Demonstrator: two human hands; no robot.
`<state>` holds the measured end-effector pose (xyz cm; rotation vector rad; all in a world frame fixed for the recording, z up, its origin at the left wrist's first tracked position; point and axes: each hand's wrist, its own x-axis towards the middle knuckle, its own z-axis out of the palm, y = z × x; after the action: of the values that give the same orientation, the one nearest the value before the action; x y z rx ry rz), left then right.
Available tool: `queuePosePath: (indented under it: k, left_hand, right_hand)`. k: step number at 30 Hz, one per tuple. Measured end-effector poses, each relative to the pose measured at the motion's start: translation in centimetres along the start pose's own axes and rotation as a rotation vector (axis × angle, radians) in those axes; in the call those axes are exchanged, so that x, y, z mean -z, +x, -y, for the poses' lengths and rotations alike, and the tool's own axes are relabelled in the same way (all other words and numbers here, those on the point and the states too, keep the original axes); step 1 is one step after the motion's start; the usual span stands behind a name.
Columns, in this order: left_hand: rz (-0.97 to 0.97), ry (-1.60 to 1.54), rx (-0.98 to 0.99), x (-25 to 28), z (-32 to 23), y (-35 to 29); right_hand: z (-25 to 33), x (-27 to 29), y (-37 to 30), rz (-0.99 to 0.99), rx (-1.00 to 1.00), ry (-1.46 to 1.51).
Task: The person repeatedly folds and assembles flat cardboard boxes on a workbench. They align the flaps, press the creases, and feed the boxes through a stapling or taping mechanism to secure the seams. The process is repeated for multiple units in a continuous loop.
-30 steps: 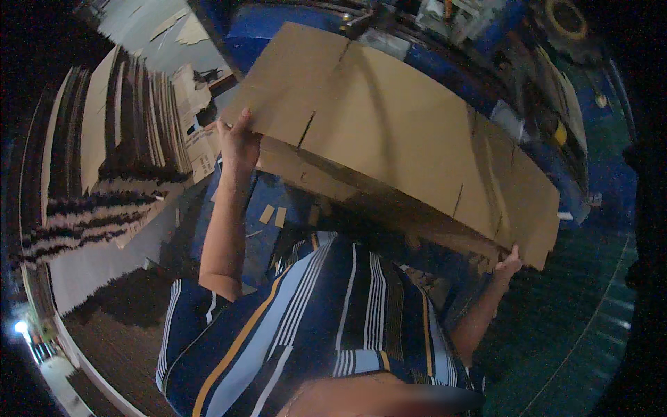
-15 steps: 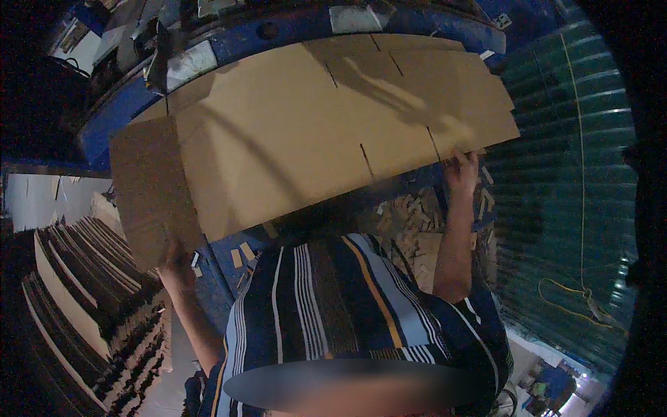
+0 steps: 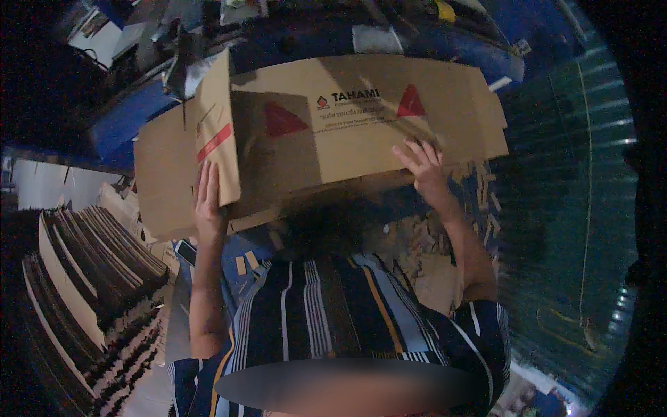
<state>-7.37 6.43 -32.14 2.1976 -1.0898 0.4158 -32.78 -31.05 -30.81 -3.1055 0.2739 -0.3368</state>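
Note:
A large brown cardboard box blank (image 3: 361, 149) lies across the blue machine bed in front of me, its face printed with dark lettering and red triangles. At its left a panel with a red stripe (image 3: 224, 139) stands raised and tilted. My left hand (image 3: 210, 198) lies against that panel's outer face with fingers stretched upward; its thumb is hidden. Over the blank's near right part, my right hand (image 3: 425, 167) has its fingers spread on the printed face. Beneath the raised panel, a plain cardboard part (image 3: 163, 184) extends to the left.
A tall stack of cardboard sheets (image 3: 104, 271) stands at my left. Behind the blank runs a blue machine beam (image 3: 472, 59). Cardboard scraps (image 3: 424, 236) lie below on the right, beside a green corrugated wall (image 3: 556, 208).
The plain inner face gave way to a printed one as the cardboard was folded over. My left hand moved right and up with the raised panel; my right hand moved left onto the print.

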Motion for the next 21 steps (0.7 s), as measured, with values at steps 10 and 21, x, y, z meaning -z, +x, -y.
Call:
queuePosePath:
  k: [10,21]
  left_hand:
    - [0.035,0.181,-0.018,-4.2,6.6,12.0]
    - [0.134,0.098,0.105,-8.6,9.9,23.9]
  right_hand:
    - [-7.5,-4.0,13.6,-0.104,0.079,-0.112]
    - [-14.2,-5.4,26.2,-0.173,-0.049,-0.263]
